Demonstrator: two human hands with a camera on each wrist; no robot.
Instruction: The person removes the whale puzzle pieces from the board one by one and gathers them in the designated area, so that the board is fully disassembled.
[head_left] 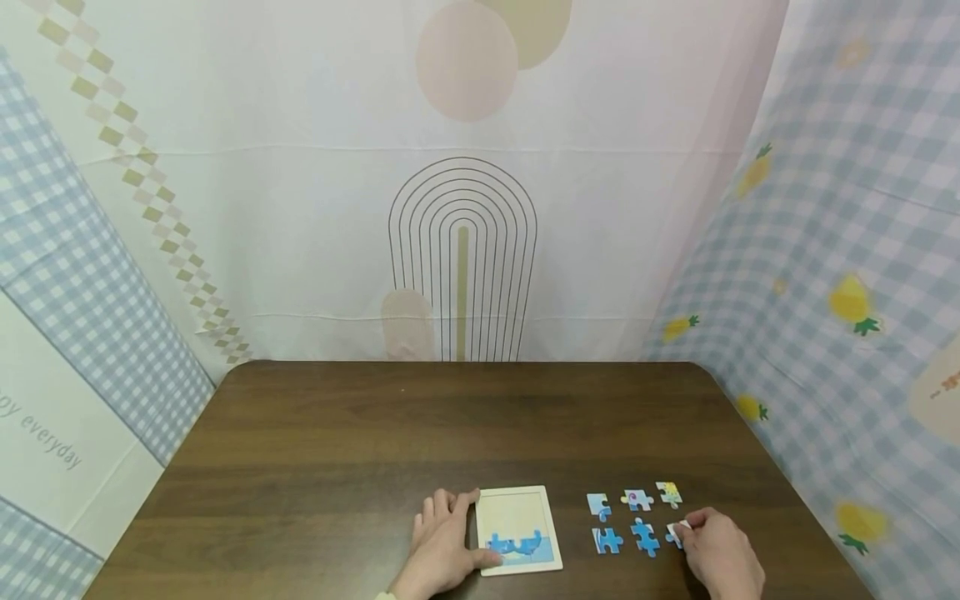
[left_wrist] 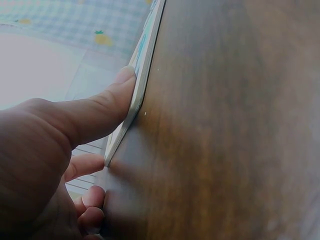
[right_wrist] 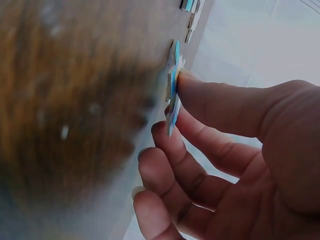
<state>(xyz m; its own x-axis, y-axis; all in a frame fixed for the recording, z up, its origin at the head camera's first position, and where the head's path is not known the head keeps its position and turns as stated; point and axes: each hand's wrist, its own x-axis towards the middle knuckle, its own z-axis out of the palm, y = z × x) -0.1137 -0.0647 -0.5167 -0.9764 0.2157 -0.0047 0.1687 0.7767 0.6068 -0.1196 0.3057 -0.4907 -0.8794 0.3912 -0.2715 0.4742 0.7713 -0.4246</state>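
The right hand (head_left: pixel 718 552) pinches a puzzle piece (head_left: pixel 677 533) between thumb and fingers, right of the puzzle tray (head_left: pixel 518 528). The left hand (head_left: pixel 444 546) lies with fingers straight, pressing the tray's left edge on the surface (head_left: pixel 450 425). Five loose pieces (head_left: pixel 628 521) lie right of the tray. The piece is gripped by its edge only, so it may slip; a nudged tray could shift.

My bare left hand (head_left: pixel 444 543) and bare right hand (head_left: pixel 718 552) wear no rings or gloves; a pale cuff edge (head_left: pixel 386 595) shows at my left wrist.
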